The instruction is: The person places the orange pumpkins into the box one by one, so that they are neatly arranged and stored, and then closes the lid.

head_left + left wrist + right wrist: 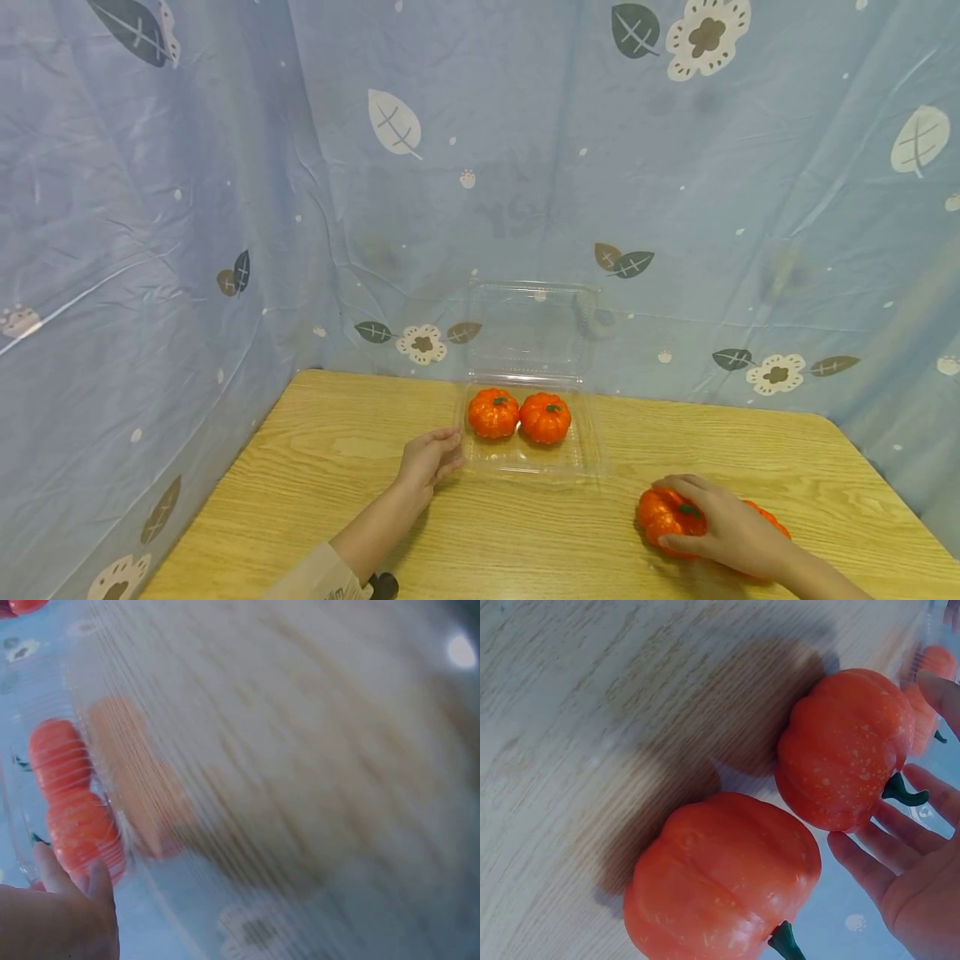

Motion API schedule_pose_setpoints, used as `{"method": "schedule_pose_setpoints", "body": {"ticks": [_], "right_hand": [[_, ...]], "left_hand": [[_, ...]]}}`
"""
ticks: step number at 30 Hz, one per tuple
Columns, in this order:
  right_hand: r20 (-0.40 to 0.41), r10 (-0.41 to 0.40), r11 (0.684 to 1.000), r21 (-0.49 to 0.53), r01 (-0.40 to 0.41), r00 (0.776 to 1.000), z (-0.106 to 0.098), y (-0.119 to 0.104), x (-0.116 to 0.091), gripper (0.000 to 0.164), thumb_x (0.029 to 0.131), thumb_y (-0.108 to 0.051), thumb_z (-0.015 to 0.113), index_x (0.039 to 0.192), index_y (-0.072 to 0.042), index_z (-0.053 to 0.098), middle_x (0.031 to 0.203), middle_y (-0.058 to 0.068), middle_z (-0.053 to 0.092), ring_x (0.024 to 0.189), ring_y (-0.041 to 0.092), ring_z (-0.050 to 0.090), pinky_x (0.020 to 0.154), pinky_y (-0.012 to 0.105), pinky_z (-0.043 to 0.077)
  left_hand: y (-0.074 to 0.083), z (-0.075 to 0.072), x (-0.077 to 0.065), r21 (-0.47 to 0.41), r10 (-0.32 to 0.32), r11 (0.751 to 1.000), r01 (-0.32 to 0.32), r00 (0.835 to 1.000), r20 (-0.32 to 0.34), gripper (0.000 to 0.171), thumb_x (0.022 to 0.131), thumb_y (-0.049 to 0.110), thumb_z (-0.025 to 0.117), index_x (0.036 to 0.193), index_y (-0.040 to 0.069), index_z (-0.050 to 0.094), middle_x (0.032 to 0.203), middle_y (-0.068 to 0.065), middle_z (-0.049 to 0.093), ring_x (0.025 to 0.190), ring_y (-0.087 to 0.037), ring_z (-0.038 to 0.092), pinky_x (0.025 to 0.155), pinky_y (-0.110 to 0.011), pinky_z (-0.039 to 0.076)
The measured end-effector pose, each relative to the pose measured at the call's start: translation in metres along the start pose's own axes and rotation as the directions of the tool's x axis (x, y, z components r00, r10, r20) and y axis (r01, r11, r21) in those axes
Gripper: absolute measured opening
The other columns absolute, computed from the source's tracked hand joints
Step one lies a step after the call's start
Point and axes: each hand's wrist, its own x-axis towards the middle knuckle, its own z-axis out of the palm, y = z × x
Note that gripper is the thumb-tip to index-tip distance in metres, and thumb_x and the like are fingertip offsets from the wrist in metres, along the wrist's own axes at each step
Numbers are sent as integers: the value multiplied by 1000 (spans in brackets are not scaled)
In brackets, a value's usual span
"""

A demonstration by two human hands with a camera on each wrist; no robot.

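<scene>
A clear plastic clamshell box stands with its lid raised against the curtain. Two small orange pumpkins, a left one and a right one, sit side by side in its back half. My left hand rests with its fingertips right at the box's left edge, fingers loosely extended. Over to the right, my right hand reaches over another pumpkin on the table, fingers spread along its side and thumb apart from it. Beside that lies one more pumpkin, partly hidden by the hand in the head view.
The wooden table carries everything. A light blue curtain with leaf and flower prints hangs behind it and along its left side. A small dark round object shows by the left sleeve.
</scene>
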Motion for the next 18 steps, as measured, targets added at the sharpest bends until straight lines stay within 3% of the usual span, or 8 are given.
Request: {"method": "schedule_pose_setpoints", "body": {"ticks": [6, 13, 18], "right_hand": [[19, 20, 1000, 10, -20, 1000, 1, 3, -2, 58, 76, -52, 67, 118, -12, 58, 118, 12, 58, 97, 33, 60, 68, 40, 57], [-18, -35, 999, 16, 35, 999, 5, 8, -2, 51, 77, -45, 69, 118, -15, 59, 116, 12, 59, 93, 31, 61, 67, 31, 57], [-19, -34, 999, 3, 35, 999, 6, 8, -4, 52, 77, -47, 69, 118, -16, 59, 115, 10, 60, 94, 30, 61, 69, 32, 57]], "left_hand": [[0, 1, 1, 8, -2, 1000, 2, 1000, 0, 33, 90, 5, 57, 118, -11, 52, 111, -19, 59, 90, -18, 60, 80, -25, 57], [1, 0, -2, 1, 5, 1000, -5, 1000, 11, 33, 89, 6, 58, 118, -11, 52, 106, -14, 62, 87, -15, 61, 80, -25, 57], [1, 1, -2, -2, 13, 1000, -13, 1000, 13, 34, 89, 6, 58, 118, -12, 52, 102, -11, 63, 84, -14, 61, 79, -25, 57]]}}
